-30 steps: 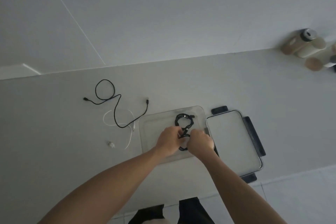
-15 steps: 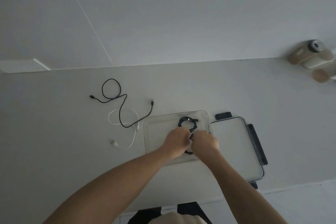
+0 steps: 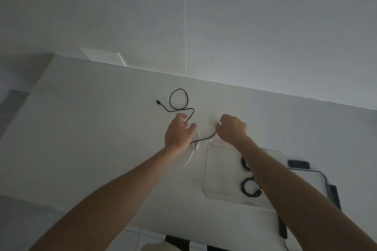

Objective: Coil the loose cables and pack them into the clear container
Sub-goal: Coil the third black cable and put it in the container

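Right hand (image 3: 232, 128) pinches the loose black cable (image 3: 179, 98) end, left hand (image 3: 179, 131) half-curled over its middle, grip unclear.

To the left of your left hand (image 3: 179, 131) the worktop (image 3: 85, 132) lies bare and open. Just beyond that hand the black cable (image 3: 179, 100) loops across the surface, its run stretching between both hands. Behind your right hand (image 3: 232, 128), under its forearm, sits the clear container (image 3: 220, 171) with coiled cables (image 3: 250, 186) inside; the lid (image 3: 310, 179) lies just right of it.
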The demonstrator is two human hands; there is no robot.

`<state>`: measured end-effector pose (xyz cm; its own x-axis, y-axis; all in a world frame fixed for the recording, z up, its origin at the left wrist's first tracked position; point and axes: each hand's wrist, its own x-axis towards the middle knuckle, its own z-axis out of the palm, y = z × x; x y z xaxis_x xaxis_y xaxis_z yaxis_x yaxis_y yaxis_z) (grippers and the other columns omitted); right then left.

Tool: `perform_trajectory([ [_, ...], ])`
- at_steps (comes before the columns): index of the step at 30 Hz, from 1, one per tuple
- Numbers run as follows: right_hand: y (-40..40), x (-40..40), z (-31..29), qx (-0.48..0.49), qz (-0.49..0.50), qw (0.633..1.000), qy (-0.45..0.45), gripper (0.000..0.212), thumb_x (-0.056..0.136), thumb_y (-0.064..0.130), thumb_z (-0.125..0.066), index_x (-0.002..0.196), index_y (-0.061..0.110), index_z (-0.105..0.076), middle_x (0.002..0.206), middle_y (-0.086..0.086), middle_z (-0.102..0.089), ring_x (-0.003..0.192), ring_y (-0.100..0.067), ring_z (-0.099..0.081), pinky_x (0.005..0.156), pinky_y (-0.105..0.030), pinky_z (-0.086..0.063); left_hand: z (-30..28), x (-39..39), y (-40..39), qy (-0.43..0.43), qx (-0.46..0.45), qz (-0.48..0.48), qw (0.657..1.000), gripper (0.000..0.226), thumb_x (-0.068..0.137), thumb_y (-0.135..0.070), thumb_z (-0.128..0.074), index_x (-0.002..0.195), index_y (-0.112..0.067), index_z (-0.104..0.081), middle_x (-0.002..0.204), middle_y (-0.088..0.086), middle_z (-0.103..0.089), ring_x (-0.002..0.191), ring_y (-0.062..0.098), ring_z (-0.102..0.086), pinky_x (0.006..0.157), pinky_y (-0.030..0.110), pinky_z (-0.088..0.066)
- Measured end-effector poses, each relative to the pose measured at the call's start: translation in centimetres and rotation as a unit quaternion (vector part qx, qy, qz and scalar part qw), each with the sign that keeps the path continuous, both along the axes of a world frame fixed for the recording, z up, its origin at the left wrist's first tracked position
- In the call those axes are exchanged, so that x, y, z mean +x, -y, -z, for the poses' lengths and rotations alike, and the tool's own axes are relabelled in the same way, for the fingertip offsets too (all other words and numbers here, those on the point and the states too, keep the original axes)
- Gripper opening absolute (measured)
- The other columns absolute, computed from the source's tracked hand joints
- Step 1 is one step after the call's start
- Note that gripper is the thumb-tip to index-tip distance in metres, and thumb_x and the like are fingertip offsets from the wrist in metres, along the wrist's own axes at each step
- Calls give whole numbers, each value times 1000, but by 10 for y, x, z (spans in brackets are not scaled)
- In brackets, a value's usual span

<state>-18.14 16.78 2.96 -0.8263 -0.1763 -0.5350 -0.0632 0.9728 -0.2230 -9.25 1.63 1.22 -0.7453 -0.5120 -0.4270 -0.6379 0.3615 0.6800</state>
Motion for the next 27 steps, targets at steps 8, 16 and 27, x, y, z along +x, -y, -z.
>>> perform_trajectory([
  [8, 27, -42, 53, 65, 29, 990, 122, 26, 83, 24, -62, 61, 11, -64, 52, -2, -64, 53, -19, -64, 53, -22, -41, 41, 11, 32, 53, 185, 40, 980, 14, 89, -26, -65, 83, -14, -70, 78, 16, -74, 60, 22, -64, 60, 28, -47],
  [16, 38, -41, 6, -415, 249, 865, 133, 12, 99, 15, -63, 92, 8, -57, 79, -17, -74, 69, -29, -72, 72, -41, -61, 4, 15, 48, 37, 31, -37, 998, 42, 90, -32, -64, 125, -10, -55, 115, 8, -58, 99, 26, -63, 86, 34, -49],
  [27, 45, 15, -130, -623, 127, 759, 138, 24, 103, 0, -50, 114, -3, -71, 83, -18, -61, 77, -28, -58, 77, -38, -58, -146, -50, 27, -157, 260, 93, 948, 54, 96, -69, -31, 114, -30, -65, 121, -8, -65, 112, 9, -60, 100, 35, -49],
])
